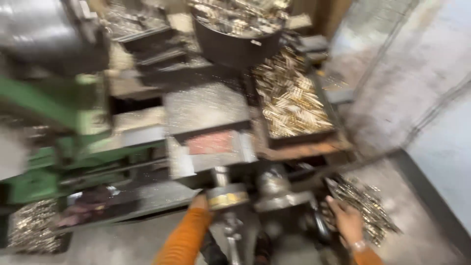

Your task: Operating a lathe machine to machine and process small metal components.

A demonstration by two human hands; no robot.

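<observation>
The picture is blurred by motion. My left hand (pixel 199 202), in an orange sleeve, reaches up to the underside of a grey lathe carriage (pixel 211 142), beside a round brass-ringed dial (pixel 226 197); only its fingertips show. My right hand (pixel 346 219) rests low on the right against a dark handwheel (pixel 320 225), fingers curled near its rim. Whether either hand grips anything is unclear.
A green machine body (pixel 54 147) fills the left. A tray of brass pieces (pixel 294 103) lies behind the carriage, a dark round tub (pixel 235 39) of metal parts beyond it. More brass parts lie on the floor (pixel 368 206) at right and in a bin (pixel 32 225) at lower left.
</observation>
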